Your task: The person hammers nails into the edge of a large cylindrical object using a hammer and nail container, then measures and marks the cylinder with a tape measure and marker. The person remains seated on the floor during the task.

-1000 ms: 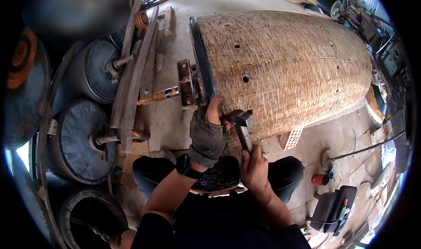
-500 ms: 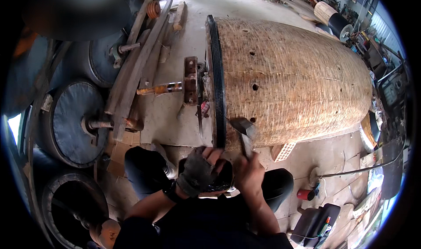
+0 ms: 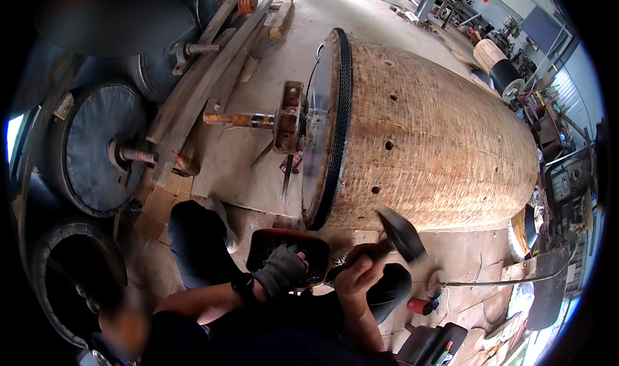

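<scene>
A large wooden drum (image 3: 438,140) lies on its side before me, its ribbed surface dotted with several small holes. Round its near-left end runs a black ridged band (image 3: 343,108). My right hand (image 3: 361,277) grips a hammer (image 3: 401,236), whose head is slightly blurred and held just in front of the drum's lower edge. In a fingerless grey glove, my left hand (image 3: 284,268) reaches into a dark open container (image 3: 261,242) between my knees. Its fingers are curled; what they hold, if anything, is hidden.
A rusty shaft (image 3: 238,119) with a bracket (image 3: 288,118) sticks out of the drum's left end. Dark rollers (image 3: 106,150) and long timbers (image 3: 206,76) lie to the left. On the right are a red can (image 3: 420,306), a black case (image 3: 435,346) and a standing rod (image 3: 509,281).
My left hand has left the drum's banded edge and dropped into the container. The hammer has moved off the band, down and right. My view has shifted, showing more of the drum's end.
</scene>
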A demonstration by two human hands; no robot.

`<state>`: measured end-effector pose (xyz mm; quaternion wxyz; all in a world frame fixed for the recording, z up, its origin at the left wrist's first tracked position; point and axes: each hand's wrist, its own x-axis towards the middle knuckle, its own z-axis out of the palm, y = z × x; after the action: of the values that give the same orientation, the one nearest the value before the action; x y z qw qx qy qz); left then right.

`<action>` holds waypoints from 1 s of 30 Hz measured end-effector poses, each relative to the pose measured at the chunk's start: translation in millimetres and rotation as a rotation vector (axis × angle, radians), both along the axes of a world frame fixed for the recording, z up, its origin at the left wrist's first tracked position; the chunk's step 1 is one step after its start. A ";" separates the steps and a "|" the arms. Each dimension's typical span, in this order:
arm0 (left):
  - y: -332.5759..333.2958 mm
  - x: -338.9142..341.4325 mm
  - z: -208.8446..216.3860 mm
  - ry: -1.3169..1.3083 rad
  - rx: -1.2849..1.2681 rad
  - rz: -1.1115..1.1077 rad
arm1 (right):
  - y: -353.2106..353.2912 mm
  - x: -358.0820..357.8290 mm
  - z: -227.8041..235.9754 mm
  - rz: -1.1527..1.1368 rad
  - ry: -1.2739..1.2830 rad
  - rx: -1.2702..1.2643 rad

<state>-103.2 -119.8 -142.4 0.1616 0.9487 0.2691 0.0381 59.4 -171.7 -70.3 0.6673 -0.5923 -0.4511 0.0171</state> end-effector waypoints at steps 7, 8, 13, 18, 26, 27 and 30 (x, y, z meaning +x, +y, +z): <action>0.2 -9.8 27.9 -0.077 -0.078 -0.039 | -2.1 1.4 -0.9 0.010 -0.059 -0.405; 1.8 -11.3 27.2 -0.085 -0.069 -0.041 | -7.2 -1.6 4.9 0.034 0.016 -0.323; 1.4 -11.1 20.7 -0.074 -0.032 -0.054 | -1.2 10.1 -21.5 -0.089 -0.234 -0.258; -6.3 -4.0 -11.1 0.007 -0.007 -0.023 | -8.5 -3.7 3.5 -0.012 0.038 -0.413; -5.5 -10.2 29.9 -0.142 -0.026 -0.100 | 7.4 1.3 -2.2 -0.141 -0.229 -0.612; -1.8 -9.7 31.3 -0.189 -0.009 -0.077 | 1.2 0.5 12.6 -0.037 -0.200 -0.510; 4.8 -12.8 43.5 -0.305 -0.039 0.037 | -18.8 2.3 -1.7 -0.057 -0.113 -0.269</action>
<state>-116.0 -115.0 -98.9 0.2181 0.9235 0.2594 0.1795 61.7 -190.6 -72.0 0.5555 -0.6891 -0.4646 0.0252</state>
